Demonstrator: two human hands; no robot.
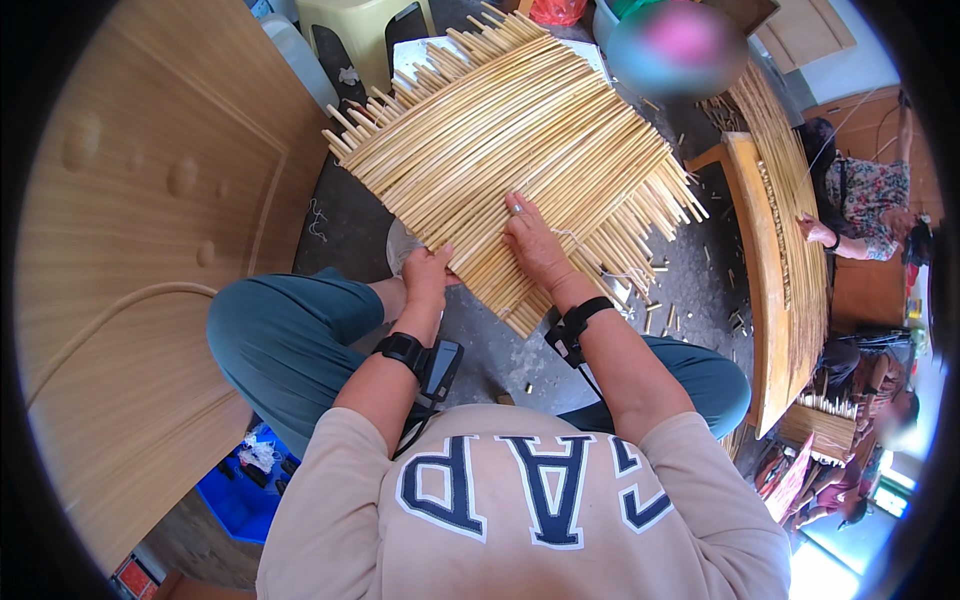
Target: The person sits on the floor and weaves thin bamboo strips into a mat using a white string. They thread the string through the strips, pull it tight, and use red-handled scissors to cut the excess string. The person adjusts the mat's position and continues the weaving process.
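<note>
A mat of straight, straw-coloured sticks [500, 140] lies in front of me, its rows running slantwise. My left hand [427, 277] pinches the mat's near left edge, fingers closed there. On top of the mat, near its close end, rests my right hand [537, 243], fingers stretched along the sticks and a ring on one of them. A white cord [625, 274] trails beside the right wrist over the mat's right edge. Looser stick ends [650, 210] jut out unevenly on the right side. Beneath the mat, part of a white surface [420, 52] shows at the far end.
A wooden panel [170, 200] stands close on my left, with a blue bin [235, 500] below it. A yellow stool [362, 35] is at the far left. Cut stick pieces [670, 318] litter the floor. On the right, a person [865, 205] works at a wooden bench [765, 300].
</note>
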